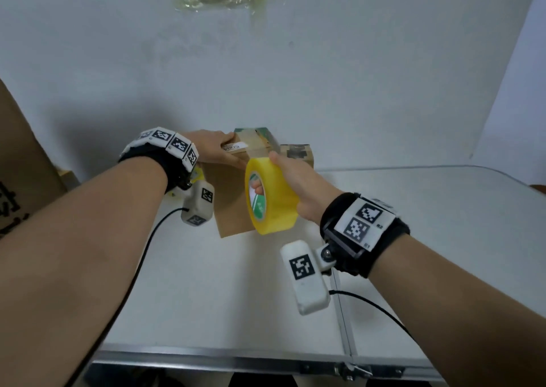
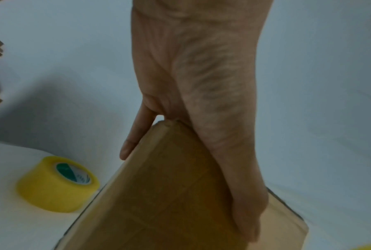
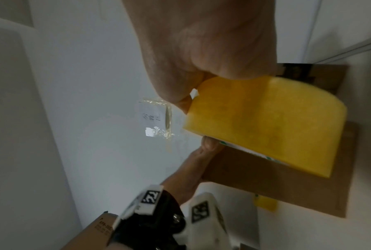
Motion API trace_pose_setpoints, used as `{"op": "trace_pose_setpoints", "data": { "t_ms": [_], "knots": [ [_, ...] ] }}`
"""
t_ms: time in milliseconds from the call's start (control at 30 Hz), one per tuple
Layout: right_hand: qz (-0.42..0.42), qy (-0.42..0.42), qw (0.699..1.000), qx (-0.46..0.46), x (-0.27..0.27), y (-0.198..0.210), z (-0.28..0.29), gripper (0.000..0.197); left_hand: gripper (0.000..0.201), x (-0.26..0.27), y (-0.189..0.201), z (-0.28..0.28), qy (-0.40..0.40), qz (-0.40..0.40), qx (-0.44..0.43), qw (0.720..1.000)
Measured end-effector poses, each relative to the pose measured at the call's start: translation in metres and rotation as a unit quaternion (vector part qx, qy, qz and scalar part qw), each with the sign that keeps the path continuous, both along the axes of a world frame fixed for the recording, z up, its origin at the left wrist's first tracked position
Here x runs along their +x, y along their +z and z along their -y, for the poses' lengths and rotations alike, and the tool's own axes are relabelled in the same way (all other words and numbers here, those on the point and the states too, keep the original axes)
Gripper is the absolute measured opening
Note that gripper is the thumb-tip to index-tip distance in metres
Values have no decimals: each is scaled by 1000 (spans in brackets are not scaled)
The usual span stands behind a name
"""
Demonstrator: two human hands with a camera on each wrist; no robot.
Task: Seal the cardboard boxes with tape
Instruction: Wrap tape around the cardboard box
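Head view, nearest first: the metal front edge of the white folding table (image 1: 399,218) runs along the bottom of the frame, and both forearms reach up from the lower corners, each with a black wristband carrying black-and-white marker tiles and a white camera pod. Just right of centre, the right hand (image 1: 295,182) grips the yellow tape roll (image 1: 271,197), fingers curled through its core and thumb on top; the roll stands on edge, its open core facing the left of the frame, lifted against the near right corner of the cardboard box (image 1: 227,200). A pale strip of tape runs from the roll's top across the box's upper face. The left hand (image 1: 214,150) lies on that top, thumb and fingers wrapped over its left edge, holding it down. The left wrist view shows a second yellow tape roll (image 2: 56,184) lying flat on the table beside the box. Behind stand a green-printed carton (image 1: 257,136) and a smaller brown box (image 1: 297,151) against the wall.
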State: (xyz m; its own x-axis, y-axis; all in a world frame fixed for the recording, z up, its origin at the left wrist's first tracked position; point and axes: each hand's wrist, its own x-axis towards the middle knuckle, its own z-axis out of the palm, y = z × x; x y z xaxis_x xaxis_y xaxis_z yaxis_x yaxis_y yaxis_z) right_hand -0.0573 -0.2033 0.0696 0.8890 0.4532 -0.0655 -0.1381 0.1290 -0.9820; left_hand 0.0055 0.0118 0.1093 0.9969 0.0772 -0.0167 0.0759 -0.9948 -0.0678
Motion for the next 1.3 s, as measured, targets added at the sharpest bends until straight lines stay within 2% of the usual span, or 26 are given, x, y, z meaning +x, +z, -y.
{"op": "trace_pose_setpoints", "data": {
  "t_ms": [133,300,400,433,500,533,633,733,800,900,1000,1067,1100,1200,1300],
  "knots": [
    [13,-17,999,-33,6,-16,1,48,134,8,3,6,-4,-19,3,1000],
    [8,-22,997,-68,16,-26,-5,51,149,16,3,1,6,-29,-31,999],
    [-7,-24,994,-105,23,-49,-12,60,141,18,1,0,10,-35,-47,998],
    [-8,-23,993,-113,25,-53,-12,62,134,20,0,0,12,-40,-46,998],
    [-5,-10,992,-128,30,-53,-13,64,108,20,1,0,20,-38,-63,997],
    [-7,-5,991,-135,34,-53,-14,63,103,19,3,1,15,-42,-82,996],
    [-5,0,986,-166,33,-52,-17,71,129,19,9,10,-17,-77,-62,995],
    [3,-17,982,-190,44,-72,-24,90,122,19,11,23,-30,-108,-21,993],
    [-1,-23,982,-186,55,-86,-30,93,121,17,9,27,-19,-86,9,996],
    [3,-30,983,-181,43,-74,-31,92,120,18,-1,25,-43,-43,43,997],
    [18,-48,978,-204,44,-75,-29,79,102,19,-5,25,-94,-20,17,995],
    [23,-51,973,-223,45,-76,-28,82,94,17,-8,24,-124,-7,-3,992],
    [26,-48,972,-229,44,-75,-28,84,91,17,-10,22,-138,-3,-10,990],
    [43,-39,961,-269,40,-68,-23,75,85,16,-15,22,-165,27,-10,986],
    [53,-30,955,-289,34,-62,-16,74,82,13,-19,26,-167,65,-6,984]
  ]
}}
